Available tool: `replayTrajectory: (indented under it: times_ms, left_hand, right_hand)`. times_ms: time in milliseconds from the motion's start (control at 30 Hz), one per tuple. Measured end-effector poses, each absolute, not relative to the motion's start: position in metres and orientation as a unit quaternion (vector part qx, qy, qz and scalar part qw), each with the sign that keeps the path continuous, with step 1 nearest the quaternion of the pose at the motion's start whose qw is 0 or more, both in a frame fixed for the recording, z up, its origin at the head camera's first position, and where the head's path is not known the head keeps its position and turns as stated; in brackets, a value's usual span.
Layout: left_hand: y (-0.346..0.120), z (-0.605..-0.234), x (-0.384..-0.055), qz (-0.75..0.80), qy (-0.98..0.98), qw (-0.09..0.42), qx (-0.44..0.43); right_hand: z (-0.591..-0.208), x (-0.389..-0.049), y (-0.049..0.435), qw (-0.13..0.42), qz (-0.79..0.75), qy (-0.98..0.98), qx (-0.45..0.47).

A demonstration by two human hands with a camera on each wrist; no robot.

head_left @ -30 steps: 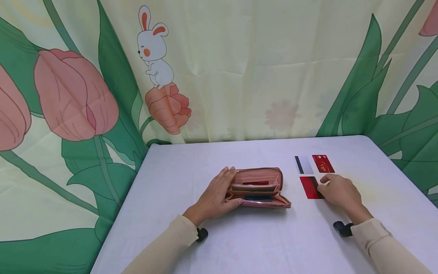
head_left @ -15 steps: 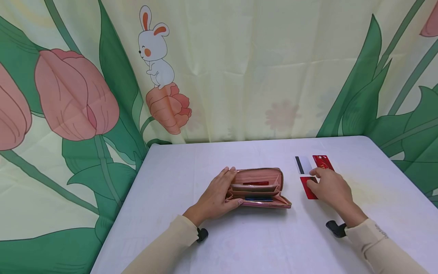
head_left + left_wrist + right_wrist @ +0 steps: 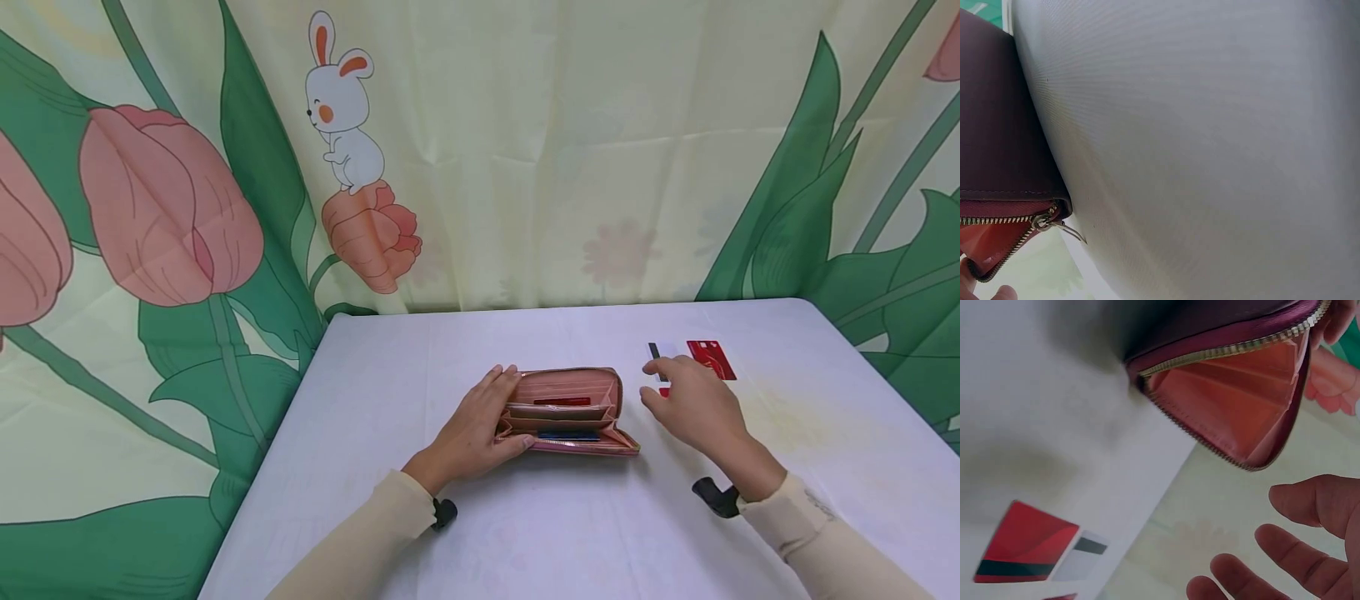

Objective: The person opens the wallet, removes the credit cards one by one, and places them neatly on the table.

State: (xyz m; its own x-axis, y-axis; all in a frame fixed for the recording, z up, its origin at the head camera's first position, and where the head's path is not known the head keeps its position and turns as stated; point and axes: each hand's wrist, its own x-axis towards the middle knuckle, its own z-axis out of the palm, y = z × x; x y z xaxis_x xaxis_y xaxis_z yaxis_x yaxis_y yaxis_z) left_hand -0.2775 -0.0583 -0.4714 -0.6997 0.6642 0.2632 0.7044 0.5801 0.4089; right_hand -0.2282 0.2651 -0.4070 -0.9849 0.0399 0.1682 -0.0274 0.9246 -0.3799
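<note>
A pink zip-around wallet (image 3: 570, 390) stands gaping on the table, its zip undone. My left hand (image 3: 474, 427) grips its left end, thumb along the front edge and fingers at the back. A red strip (image 3: 562, 402) and a blue strip (image 3: 567, 436) show in its slots. Over the cards hovers my right hand (image 3: 699, 408), thumb and index finger apart with nothing between them. It hides most of a red card with a dark stripe (image 3: 1025, 540) and part of a white card (image 3: 1082, 557) in the head view. Another red card (image 3: 712, 360) lies behind it.
White cloth covers the table (image 3: 390, 375), and a printed curtain (image 3: 495, 167) hangs behind its far edge. In the left wrist view a zip pull (image 3: 1067, 227) dangles from the wallet's corner. Each wrist wears a small black camera (image 3: 444, 514).
My right hand has moved left from the striped red card's right side, rising over the cards, and its thumb and index finger have spread. The left hand and wallet stay put.
</note>
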Motion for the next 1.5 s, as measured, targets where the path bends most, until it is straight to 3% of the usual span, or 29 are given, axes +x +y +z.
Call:
replayTrajectory:
  times_ms: [467, 633, 1000, 1500]
  left_hand:
    - [-0.059, -0.471, -0.277, -0.248, -0.891, 0.029, -0.379]
    - [-0.058, -0.471, -0.277, -0.247, -0.891, 0.030, -0.379]
    - [-0.057, -0.472, -0.275, -0.244, -0.893, 0.033, -0.378]
    - [-0.059, -0.470, -0.275, -0.236, -0.895, 0.031, -0.377]
  right_hand:
    - [-0.394, -0.243, 0.232, 0.103, 0.197, -0.966, 0.134]
    - [-0.396, -0.251, 0.221, 0.069, 0.195, -0.958, 0.196]
    - [-0.399, -0.273, 0.208, -0.047, 0.161, -0.962, 0.215]
    - [-0.403, -0.280, 0.202, -0.084, 0.133, -0.958, 0.238]
